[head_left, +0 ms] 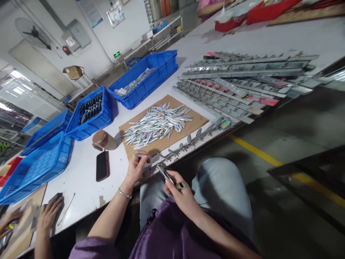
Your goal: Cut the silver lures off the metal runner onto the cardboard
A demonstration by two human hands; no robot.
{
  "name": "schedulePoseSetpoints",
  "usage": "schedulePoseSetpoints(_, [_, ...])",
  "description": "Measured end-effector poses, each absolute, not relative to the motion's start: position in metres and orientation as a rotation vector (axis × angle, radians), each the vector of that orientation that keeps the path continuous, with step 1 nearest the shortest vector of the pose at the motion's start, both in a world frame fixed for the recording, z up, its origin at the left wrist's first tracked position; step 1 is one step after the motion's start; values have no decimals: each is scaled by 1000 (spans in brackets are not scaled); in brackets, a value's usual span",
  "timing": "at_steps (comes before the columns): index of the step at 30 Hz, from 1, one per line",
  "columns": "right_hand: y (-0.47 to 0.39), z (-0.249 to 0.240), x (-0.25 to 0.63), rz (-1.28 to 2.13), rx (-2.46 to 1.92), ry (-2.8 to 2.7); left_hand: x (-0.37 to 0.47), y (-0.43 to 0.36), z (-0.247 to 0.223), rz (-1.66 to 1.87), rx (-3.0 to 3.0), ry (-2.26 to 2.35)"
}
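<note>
My left hand (137, 168), with a bracelet at its wrist, pinches a slim silver fish-shaped piece (140, 155) at the near edge of the cardboard sheet. In my right hand (176, 187) is a silver metal hand tool (163, 172), whose exact kind I cannot make out. Its tip points up and left, just short of a long grey strip (180, 148) lying along the table edge. Leaf-like pieces stick out from that strip. Beyond my hands, a pile of shiny silver fish-shaped pieces (159, 124) covers much of the brown cardboard (198, 120).
Stacked metal strips (223, 93) lie to the right. Several blue crates line the far side, one with silver pieces (151, 86), another with dark pieces (106, 124). A cup (107, 141) and phone (102, 166) stand left. A co-worker's hand (48, 212) rests further left.
</note>
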State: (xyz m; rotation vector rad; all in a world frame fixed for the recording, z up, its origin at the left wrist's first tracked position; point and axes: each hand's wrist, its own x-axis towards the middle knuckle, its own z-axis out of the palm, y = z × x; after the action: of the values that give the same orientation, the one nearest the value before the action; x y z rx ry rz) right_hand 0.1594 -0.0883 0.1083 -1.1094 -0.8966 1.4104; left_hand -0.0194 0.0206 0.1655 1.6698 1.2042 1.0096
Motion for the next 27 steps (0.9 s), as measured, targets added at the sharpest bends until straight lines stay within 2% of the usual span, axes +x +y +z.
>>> schedulePoseSetpoints(4, [-86,102,154,751,-1499,-1635,-20,21,165,992,1725,1165])
schedulePoseSetpoints(7, [-85,108,155,581,-1603,-1842,-19,19,169,931,1795,1136])
schedulePoseSetpoints(10, [-86,116,159,968,-1454,-1505,-16,17,173,875,1895,1117])
schedulePoseSetpoints(14, [-90,114,166,1762,-909,-429,-13,17,177,867,1975,1109])
schedulePoseSetpoints(17, [-90,105,169,2072,-556,63,-12,17,180,854,2003,1102])
schedulePoseSetpoints(22, [-85,95,162,2136,-270,166,-12,21,182,796,1984,1084])
schedulePoseSetpoints(27, [-82,97,152,2050,-507,-78,-12,20,183,798,2023,1079])
